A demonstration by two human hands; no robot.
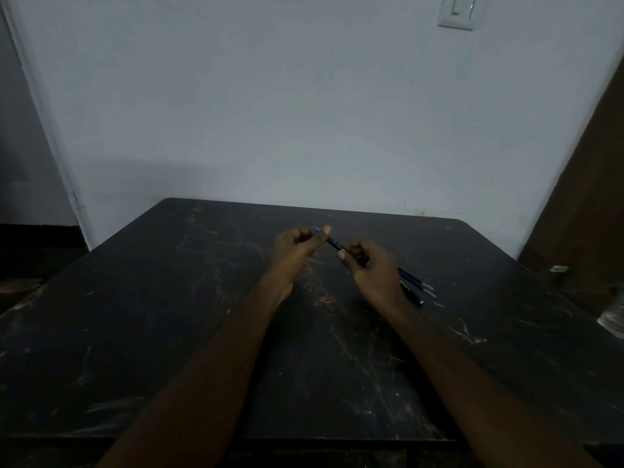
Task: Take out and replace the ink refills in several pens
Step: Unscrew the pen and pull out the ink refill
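A dark pen [333, 244] with a blue end is held between both hands above the far middle of the black table [169, 315]. My left hand [293, 251] grips its upper left end, thumb pressed near the blue tip. My right hand [370, 265] closes on its lower right end. Behind my right hand, two thin blue refills [416, 281] with clear tips lie side by side on the table. A black pen [412, 295] lies just in front of them, partly hidden by my wrist.
The table is scratched and stands against a pale wall [304, 113]. A clear glassy object [613, 315] sits at the table's right edge. A dark wooden panel [587, 184] leans at the far right, with a small metal piece [560, 269] near its foot.
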